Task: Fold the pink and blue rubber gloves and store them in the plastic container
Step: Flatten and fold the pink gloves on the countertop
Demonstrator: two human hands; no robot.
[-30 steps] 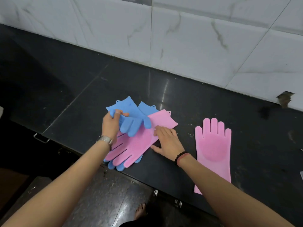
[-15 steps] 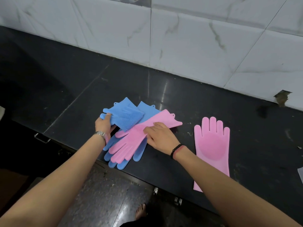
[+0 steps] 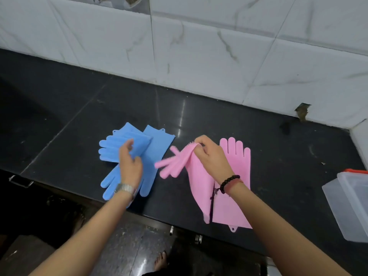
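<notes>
Nearest the viewer, on the dark countertop (image 3: 268, 148), a pink glove (image 3: 201, 182) was held up by the right hand (image 3: 212, 156), fingers pinched shut on its palm so the glove's fingers dangled toward the blue pair. It had been drawn off the blue gloves, where it lay half a second before, and brought over the second pink glove (image 3: 237, 156), which was lying flat, fingers toward the wall, partly beneath it. Left of the pink gloves, the flat blue glove (image 3: 155, 156) was pressed under the left hand (image 3: 129, 166), fingers loosely curled and blurred, gripping nothing that could be made out. Just beyond, the other blue glove (image 3: 117, 144) lay doubled over. The colours had thus been sorted into pairs; folding seemed barely begun. Right of the pink gloves, well apart, the plastic container (image 3: 350, 206) stood empty at the frame's edge.
</notes>
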